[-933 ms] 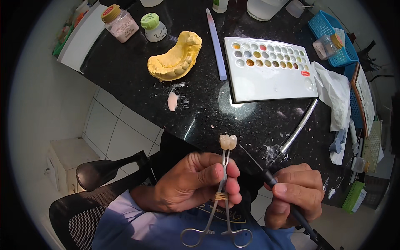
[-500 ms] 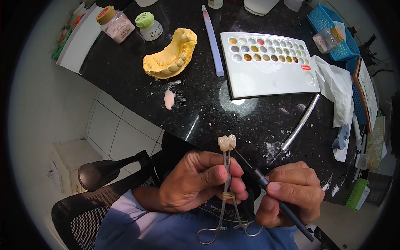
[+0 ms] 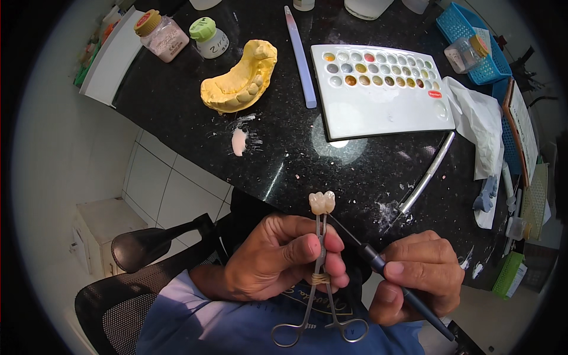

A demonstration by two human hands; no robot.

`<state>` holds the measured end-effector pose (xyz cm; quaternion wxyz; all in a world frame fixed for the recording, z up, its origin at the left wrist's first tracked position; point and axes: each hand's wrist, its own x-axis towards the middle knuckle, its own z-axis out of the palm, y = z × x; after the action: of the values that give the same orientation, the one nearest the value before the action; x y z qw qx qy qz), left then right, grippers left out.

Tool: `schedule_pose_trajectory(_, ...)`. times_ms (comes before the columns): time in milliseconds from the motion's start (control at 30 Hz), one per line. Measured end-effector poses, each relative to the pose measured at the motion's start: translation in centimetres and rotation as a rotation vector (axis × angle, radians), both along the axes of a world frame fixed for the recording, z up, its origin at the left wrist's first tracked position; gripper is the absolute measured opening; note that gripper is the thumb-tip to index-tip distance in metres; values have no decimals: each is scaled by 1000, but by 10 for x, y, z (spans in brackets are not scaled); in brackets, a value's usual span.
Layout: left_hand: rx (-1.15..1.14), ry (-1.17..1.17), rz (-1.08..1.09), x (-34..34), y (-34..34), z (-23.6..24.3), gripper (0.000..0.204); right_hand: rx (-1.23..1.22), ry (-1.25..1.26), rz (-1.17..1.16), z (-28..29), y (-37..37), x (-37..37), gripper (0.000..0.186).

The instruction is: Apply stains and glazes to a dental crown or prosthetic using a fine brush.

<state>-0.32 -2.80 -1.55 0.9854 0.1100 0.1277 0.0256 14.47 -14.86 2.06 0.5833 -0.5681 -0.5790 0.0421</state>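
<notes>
My left hand is closed around the shafts of a metal locking forceps, whose ring handles point down toward me. A tan rubber band is wound round its shafts. At the upper end sits a small joined set of tooth-coloured dental crowns. In my right hand, gripped like a pen, is a slim dark-handled instrument with a thin pointed end. Its tip lies by the lower right edge of the crowns; whether it touches cannot be made out.
On the black worktop lie a yellow dental cast, a white palette with coloured wells, a lilac file-like stick and a curved metal tube. Jars stand far left. A tissue and blue basket are right.
My right hand has shifted slightly right and down, and the instrument's tip has drawn down from the crown's face to its lower edge. The forceps' handles have swung a little left.
</notes>
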Motion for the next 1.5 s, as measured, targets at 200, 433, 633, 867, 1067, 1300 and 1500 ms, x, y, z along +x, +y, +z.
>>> schedule_pose_trajectory(200, -36, 4, -9, -1, 1, 0, 27, -27, -50, 55, 1, 1, 3, 22)
schedule_pose_trajectory(433, -83, -7, -32, -2, 4, 1, 29, -40, -2, 77, 2, 0, 1, 22)
schedule_pose_trajectory(633, -154, -14, -94, -4, 9, 1, 29, 4, -96, 1, 0, 7, 0, 22)
schedule_pose_trajectory(867, -174, -11, -111, -3, 10, 1, 29, 18, -36, -41, -3, 8, -4, 17)
schedule_pose_trajectory(1067, -176, -17, -106, -3, 9, 2, 30, 22, -71, -10, -2, 6, -1, 19)
schedule_pose_trajectory(1300, -189, -24, -94, -4, 8, 1, 29, -12, -38, -16, -2, 3, -3, 18)
schedule_pose_trajectory(1500, -191, -31, -84, -4, 8, 3, 29, -38, -43, -15, 2, 3, -3, 16)
